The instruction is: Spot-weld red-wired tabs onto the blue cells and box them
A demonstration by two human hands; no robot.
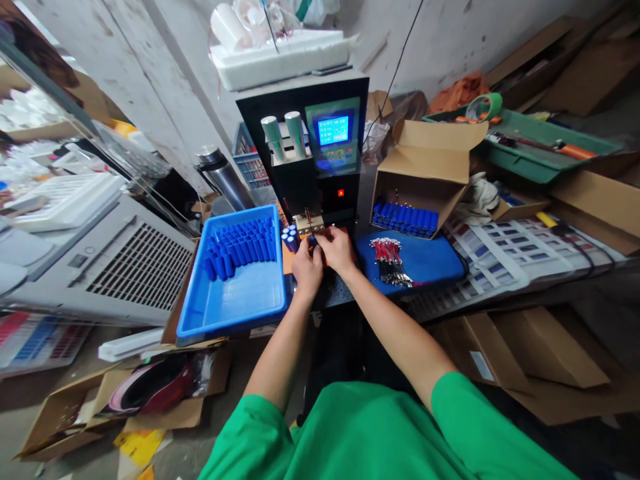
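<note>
Both hands meet under the electrode pins of a black spot welder (pixel 307 220) with a lit blue screen. My left hand (pixel 307 268) is closed, its fingers pinched around a small blue battery cell (pixel 313 241) just below the pins. From the other side my right hand (pixel 337 251) bends in, fingers closed at the cell's top; what they pinch is too small to make out. Just left of the cell stand several upright blue battery cells (pixel 289 235) with pale ends. Red and black wire leads (pixel 390 260) lie bundled on a blue pad to the right.
A blue tray (pixel 233 319) with rows of blue cells stands at the left. Behind the pad, an open cardboard box (pixel 425 160) holds more cells. A steel flask (pixel 225 177) stands behind the tray. A green tray (pixel 540 150) with tools lies at the far right.
</note>
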